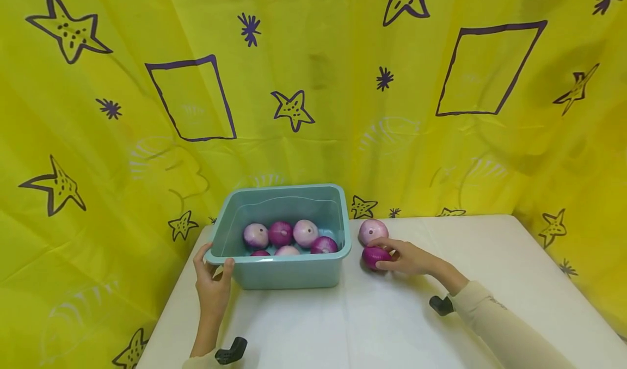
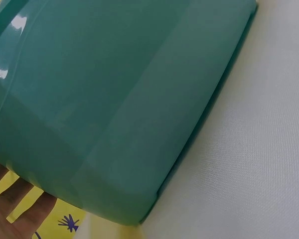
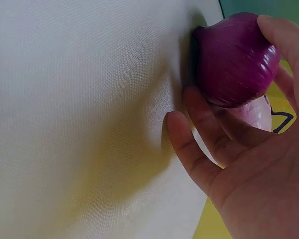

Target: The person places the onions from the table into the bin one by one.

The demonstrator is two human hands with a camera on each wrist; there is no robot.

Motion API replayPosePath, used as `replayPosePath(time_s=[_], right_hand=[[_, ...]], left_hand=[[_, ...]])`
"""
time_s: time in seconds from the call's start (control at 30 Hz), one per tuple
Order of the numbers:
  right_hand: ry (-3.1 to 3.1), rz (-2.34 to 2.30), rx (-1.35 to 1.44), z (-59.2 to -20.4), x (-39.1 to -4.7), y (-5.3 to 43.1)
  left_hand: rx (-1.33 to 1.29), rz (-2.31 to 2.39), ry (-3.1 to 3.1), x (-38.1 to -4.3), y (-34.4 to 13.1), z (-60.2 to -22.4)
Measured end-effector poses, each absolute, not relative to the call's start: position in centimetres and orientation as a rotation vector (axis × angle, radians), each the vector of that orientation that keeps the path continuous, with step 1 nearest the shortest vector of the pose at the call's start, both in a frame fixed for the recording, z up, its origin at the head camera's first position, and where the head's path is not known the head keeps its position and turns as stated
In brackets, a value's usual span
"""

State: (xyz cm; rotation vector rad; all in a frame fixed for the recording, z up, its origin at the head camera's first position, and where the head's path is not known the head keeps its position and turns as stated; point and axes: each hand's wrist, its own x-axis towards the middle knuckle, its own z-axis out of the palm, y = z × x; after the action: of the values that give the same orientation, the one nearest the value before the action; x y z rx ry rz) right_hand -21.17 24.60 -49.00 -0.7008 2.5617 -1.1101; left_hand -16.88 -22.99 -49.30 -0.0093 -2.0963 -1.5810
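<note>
My right hand (image 1: 409,257) holds a dark purple red onion (image 1: 376,257) between thumb and fingers, low over the white table; the right wrist view shows the onion (image 3: 236,59) with its pointed end toward the cloth. Just behind it sits a paler purple-and-white onion (image 1: 373,231), partly hidden in the right wrist view. A teal plastic bin (image 1: 289,274) stands to the left with several onions inside, dark purple ones and pale ones (image 1: 306,233). At the bin's front left corner, my left hand (image 1: 214,287) grips the rim, thumb in front and fingers along the left side.
The white-covered table (image 1: 441,331) runs up to a yellow curtain (image 1: 323,86) printed with stars and frames, which hangs behind and along both sides. The bin stands close to the back curtain. A black wrist mount (image 1: 232,351) sits on each forearm.
</note>
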Motion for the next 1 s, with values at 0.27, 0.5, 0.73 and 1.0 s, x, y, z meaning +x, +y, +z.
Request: replayPosePath(time_s=[0.27,0.5,0.73,1.0], right_hand=[[2.542,-1.131,-0.714,-48.5,-21.0,24.8],[2.562,-1.101,-0.816,-46.5,-20.9,25.2],[2.662,-1.122,-0.899,-43.2,-21.7,25.7],[2.827,-1.152,-0.836,-40.2,-22.9,26.1]], left_hand=[[-0.018,-1.592,-2.075,-17.0,-22.9,-49.4],[-0.022,-1.591,-2.075,-16.9,-23.0,-49.5],[-0.021,-1.59,-2.073,-16.8,-23.0,-49.5],[-0.027,-1.601,-2.063,-16.8,-23.0,-49.4]])
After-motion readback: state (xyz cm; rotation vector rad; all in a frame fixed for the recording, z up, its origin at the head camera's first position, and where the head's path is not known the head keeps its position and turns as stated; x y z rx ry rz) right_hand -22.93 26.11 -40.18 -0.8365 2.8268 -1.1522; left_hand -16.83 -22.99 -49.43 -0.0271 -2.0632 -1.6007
